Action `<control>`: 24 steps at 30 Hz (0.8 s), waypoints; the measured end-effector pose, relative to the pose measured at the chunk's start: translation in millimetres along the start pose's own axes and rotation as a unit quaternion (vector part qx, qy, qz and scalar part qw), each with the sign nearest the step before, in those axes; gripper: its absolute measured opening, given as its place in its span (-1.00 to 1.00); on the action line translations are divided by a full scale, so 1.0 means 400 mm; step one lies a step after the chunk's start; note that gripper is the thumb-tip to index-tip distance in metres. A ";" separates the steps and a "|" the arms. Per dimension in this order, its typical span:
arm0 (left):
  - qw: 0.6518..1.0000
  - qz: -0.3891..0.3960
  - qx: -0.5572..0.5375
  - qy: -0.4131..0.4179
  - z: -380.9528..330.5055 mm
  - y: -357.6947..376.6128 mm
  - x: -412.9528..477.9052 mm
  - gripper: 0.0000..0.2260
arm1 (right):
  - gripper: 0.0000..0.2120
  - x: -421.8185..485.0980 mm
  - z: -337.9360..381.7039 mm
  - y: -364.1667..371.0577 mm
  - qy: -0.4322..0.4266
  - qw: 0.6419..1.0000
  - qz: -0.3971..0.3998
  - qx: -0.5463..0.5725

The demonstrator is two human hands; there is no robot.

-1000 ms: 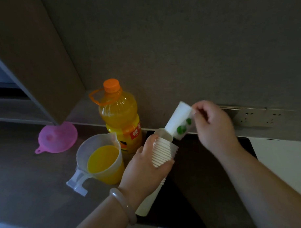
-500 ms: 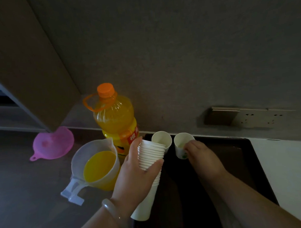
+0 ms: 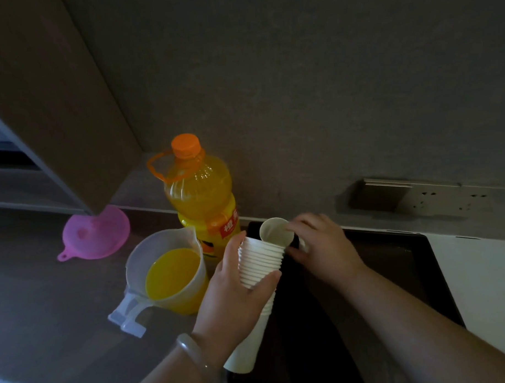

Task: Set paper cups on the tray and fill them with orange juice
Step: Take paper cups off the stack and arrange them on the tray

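Over the left side of a dark tray (image 3: 420, 271), the person's left hand (image 3: 234, 292) grips a tall stack of paper cups (image 3: 261, 262), thumb on one side and fingers curled round the other. The stack leans, its base toward 6 o'clock and its open end toward 12 o'clock. A pale bangle (image 3: 191, 354) sits on the left wrist.

At the open end of the stack, the top cup (image 3: 275, 233) sticks out and tilts, its white inside facing the camera. The right hand (image 3: 319, 246) reaches in from 4 o'clock and pinches this cup, fingertips on its rim and thumb against its side. A sliver of white shows just past the right thumb; what it is cannot be told.

Just beside the stack at 9 o'clock stands a clear plastic measuring jug (image 3: 168, 271), part full of orange juice, its handle pointing toward 7 o'clock. At 11 o'clock from the stack, against the grey wall, stands a large orange juice bottle (image 3: 201, 199) with an orange cap and carry loop, its lid on. Farther off at 9 o'clock from the bottle, a pink funnel (image 3: 95, 232) lies mouth down on the dark counter (image 3: 49, 298), partly under the corner of a wall cabinet (image 3: 56, 98).

At 2 o'clock from the right hand, a socket strip (image 3: 446, 199) is set into the wall. A white countertop (image 3: 478, 283) borders the tray at 3 o'clock. The scene is dimly lit.
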State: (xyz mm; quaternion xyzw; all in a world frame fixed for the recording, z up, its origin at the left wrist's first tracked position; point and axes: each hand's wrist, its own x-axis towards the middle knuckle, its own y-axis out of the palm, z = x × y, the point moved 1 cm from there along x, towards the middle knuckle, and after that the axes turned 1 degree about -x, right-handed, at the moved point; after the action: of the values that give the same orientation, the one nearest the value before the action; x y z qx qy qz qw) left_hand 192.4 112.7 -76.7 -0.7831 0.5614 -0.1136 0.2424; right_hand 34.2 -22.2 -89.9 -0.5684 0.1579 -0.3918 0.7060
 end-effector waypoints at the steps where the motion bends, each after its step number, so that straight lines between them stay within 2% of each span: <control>1: 1.000 -0.001 0.001 0.003 0.000 0.000 0.000 -0.35 | -0.57 0.015 0.006 0.004 -0.002 0.998 0.062 -0.013; 3: 1.000 -0.005 0.002 0.007 -0.002 -0.003 -0.003 -0.35 | -0.45 0.037 0.015 0.019 0.000 0.989 0.141 -0.047; 8: 1.000 -0.009 -0.006 0.011 0.012 -0.014 -0.010 -0.34 | -0.11 0.074 0.027 0.058 0.026 0.980 0.187 -0.063; 17: 1.000 -0.021 0.006 0.010 0.019 -0.028 -0.018 -0.32 | -0.21 0.123 0.050 0.078 0.017 0.990 0.136 -0.009; 21: 1.000 -0.022 0.015 0.002 0.026 -0.032 -0.025 -0.32 | -0.23 0.139 0.047 0.090 0.017 0.987 0.159 -0.001; 24: 1.000 -0.003 0.025 -0.017 0.028 -0.033 -0.028 -0.29 | -0.15 0.138 0.041 0.083 0.010 0.985 0.170 -0.002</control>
State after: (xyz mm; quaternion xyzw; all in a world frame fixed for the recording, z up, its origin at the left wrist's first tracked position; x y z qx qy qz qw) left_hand 204.6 129.3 -78.6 -0.7806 0.5515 -0.1148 0.2707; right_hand 93.1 -50.0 -103.3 -0.5311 0.2603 -0.2714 0.7593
